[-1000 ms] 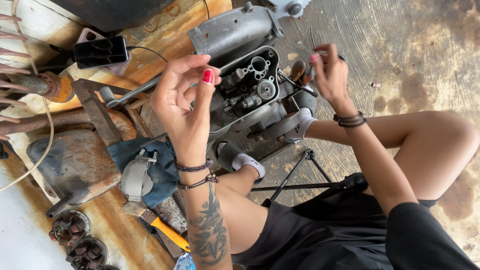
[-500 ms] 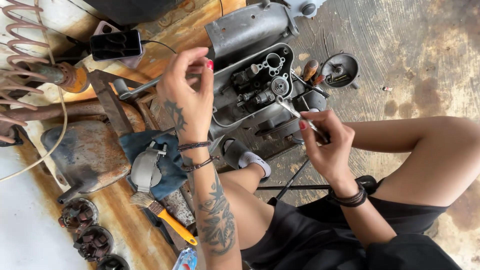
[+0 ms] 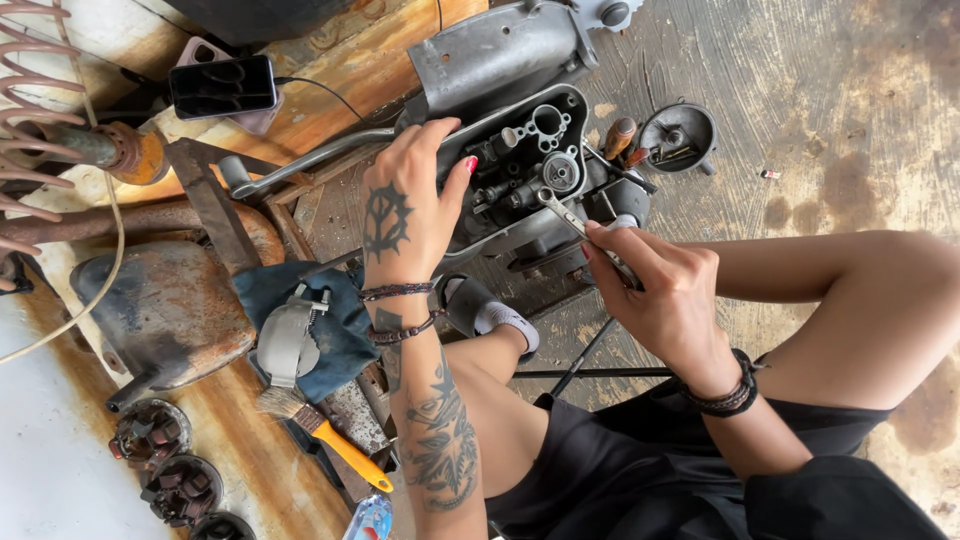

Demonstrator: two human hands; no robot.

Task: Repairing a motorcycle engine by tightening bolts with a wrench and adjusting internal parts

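Gripping wrench (image 3: pixel 575 228), right hand (image 3: pixel 665 295) hides handle.

Engine case (image 3: pixel 520 190) on floor between knees. Left hand (image 3: pixel 410 215) on its left edge; right hand (image 3: pixel 665 290) just right, wrench (image 3: pixel 575 225) reaching into case. Round cover (image 3: pixel 680 135) right of case. Phone (image 3: pixel 222 85) far left; brush (image 3: pixel 325 430) near left forearm.

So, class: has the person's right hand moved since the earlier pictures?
Yes. The right hand has dropped from up near the round cover toward the person, and now puts a wrench to the engine case.
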